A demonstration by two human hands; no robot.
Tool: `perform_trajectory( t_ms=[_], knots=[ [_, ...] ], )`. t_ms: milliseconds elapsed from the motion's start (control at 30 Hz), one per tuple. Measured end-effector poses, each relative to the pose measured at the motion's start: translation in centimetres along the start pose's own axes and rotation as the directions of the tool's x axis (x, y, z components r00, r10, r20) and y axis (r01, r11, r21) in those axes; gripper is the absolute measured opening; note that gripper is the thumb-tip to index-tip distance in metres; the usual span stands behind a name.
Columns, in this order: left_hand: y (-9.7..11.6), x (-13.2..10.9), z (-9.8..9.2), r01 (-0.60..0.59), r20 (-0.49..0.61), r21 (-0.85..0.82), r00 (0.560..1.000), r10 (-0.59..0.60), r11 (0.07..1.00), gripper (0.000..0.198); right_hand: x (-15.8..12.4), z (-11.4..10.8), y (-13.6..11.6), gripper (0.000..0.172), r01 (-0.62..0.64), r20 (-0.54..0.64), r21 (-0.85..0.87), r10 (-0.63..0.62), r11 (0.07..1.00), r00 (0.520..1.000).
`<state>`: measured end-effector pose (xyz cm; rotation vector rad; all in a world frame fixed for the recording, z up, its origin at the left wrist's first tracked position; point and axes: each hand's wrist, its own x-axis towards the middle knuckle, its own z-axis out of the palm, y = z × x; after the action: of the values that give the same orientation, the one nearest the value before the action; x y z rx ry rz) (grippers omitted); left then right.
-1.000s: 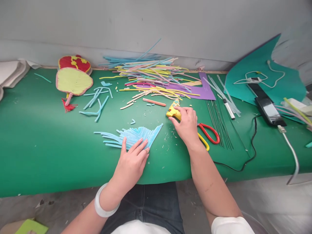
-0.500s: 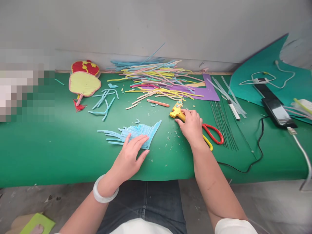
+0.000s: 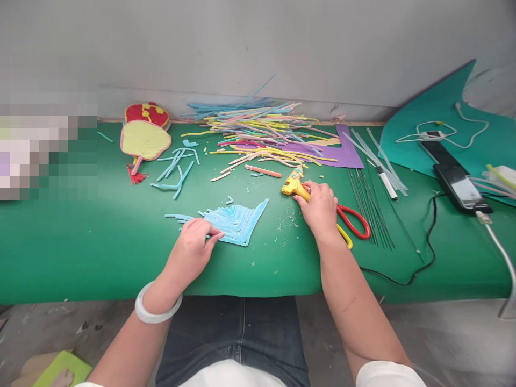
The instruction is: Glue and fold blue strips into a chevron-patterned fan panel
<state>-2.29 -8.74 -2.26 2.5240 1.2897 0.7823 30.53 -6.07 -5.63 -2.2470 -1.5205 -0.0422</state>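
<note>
On the green table lies a flat wing-shaped piece made of light blue pipe cleaners, laid side by side in a V pattern, with loose ends sticking out on the left. My left hand, a white bangle on its wrist, closes in a pinch over the left part of this piece. The fingers cover some of the strips. My right hand is wrapped round the handle of a yellow glue gun, which rests on the table with its nozzle end away from me. Scissors with red and yellow handles lie partly under the right hand.
Behind is a heap of coloured pipe cleaners on purple sheet. Two fan-shaped crafts and blue offcuts lie left. Right are thin wires, glue sticks, a marker, a phone and a black cable.
My left hand has slid left across the blue piece, from flat, spread fingers to a pinch. More of the V pattern shows. The right hand stays on the glue gun.
</note>
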Motion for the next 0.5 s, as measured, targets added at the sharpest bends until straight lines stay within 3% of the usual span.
perform_trajectory(
  t_ms=[200,333,500],
  knots=[
    [-0.5,0.4,-0.2,0.007,-0.025,0.085,1.000,-0.005,0.996,0.035,0.1,0.2,0.1,0.033,0.011,-0.006,-0.017,-0.011,1.000,1.000],
    [-1.6,0.5,0.3,-0.077,0.058,0.164,0.996,0.069,0.983,0.024,0.2,0.2,0.2,0.034,0.011,0.010,-0.033,-0.010,0.999,1.000],
    [-2.7,-0.1,0.8,-0.120,0.145,0.176,0.985,0.095,0.977,0.031,0.2,0.2,0.3,0.033,0.054,0.023,-0.047,-0.053,0.997,0.998]
  ],
)
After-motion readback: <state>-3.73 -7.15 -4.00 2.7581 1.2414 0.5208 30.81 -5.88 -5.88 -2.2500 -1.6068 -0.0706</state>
